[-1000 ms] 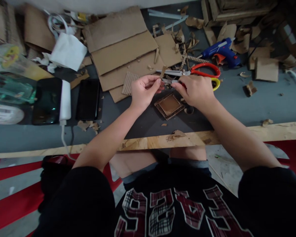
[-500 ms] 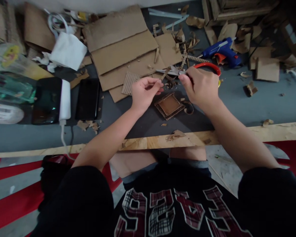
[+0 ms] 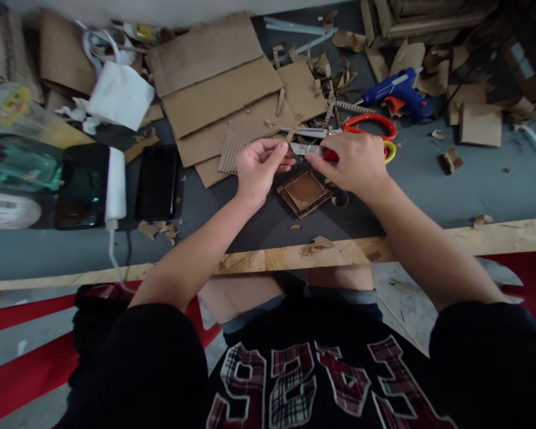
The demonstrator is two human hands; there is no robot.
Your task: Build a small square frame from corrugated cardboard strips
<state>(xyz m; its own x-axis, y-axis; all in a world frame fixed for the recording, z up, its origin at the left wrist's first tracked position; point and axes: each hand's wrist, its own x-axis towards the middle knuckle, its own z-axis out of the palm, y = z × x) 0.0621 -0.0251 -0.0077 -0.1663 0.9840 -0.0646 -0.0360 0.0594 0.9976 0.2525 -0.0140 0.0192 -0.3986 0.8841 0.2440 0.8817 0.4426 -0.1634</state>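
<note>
**A:** What's laid out in front of you?

**B:** Biggest first: the grey tabletop (image 3: 429, 185), with a raw wooden strip (image 3: 295, 257) along its near edge. At 11 o'clock from my hands lies a stack of flat cardboard sheets (image 3: 223, 95), kept close, I'd guess, as stock to cut from. At 9 o'clock sit 2 dark phones (image 3: 158, 182), side by side, with a white power bank (image 3: 116, 182) between them. At 1 o'clock a blue glue gun (image 3: 395, 89) lies on its side among cardboard offcuts (image 3: 335, 74).

**A:** And the scissors?

**B:** The red-handled scissors (image 3: 370, 122) lie flat just beyond my right hand (image 3: 355, 167), blades pointing to 9 o'clock, within easy reach.

**A:** What are your hands doing?

**B:** My left hand (image 3: 256, 167) pinches a thin cardboard strip (image 3: 300, 149) between thumb and forefinger, the other fingers curled in. My right hand pinches the strip's other end the same way, so it spans the small gap between both hands, off the table. I can't make out whether the right hand grips anything else.

**A:** Anything under them?

**B:** At 6 o'clock, just below the strip, the small square cardboard frame (image 3: 304, 192) lies flat with corrugated edging around it. A tiny curled scrap (image 3: 339, 199) sits beside it at 3 o'clock.
</note>
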